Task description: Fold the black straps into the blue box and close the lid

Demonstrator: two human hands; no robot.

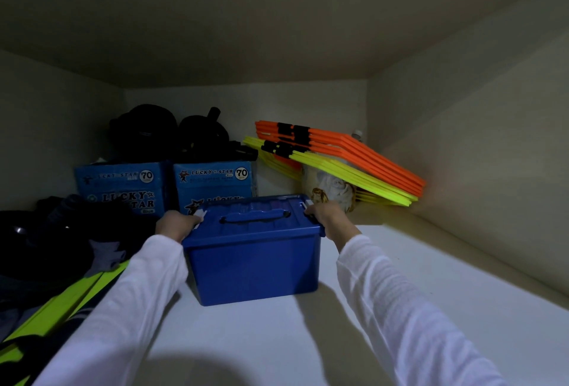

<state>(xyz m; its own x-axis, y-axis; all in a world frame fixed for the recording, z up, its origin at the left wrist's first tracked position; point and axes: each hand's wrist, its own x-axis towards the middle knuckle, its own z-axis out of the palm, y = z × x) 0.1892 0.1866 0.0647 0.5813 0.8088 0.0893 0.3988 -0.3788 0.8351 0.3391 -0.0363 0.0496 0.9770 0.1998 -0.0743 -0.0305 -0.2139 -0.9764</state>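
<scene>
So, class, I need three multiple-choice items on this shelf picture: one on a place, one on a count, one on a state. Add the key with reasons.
1. Where does the blue box stand?
A. on the white shelf
B. on the cardboard cartons
C. on the orange frames

2. How many Lucky Star cartons show behind it?
A. one
B. two
C. four

3. What state is the lid in?
A. missing
B. propped open
C. down on the box

Key: 1 A, its base sits on the white shelf; 2 B, two printed fronts stand side by side; 3 C, the lid lies flat while the left hand and right hand grip its ends.
</scene>
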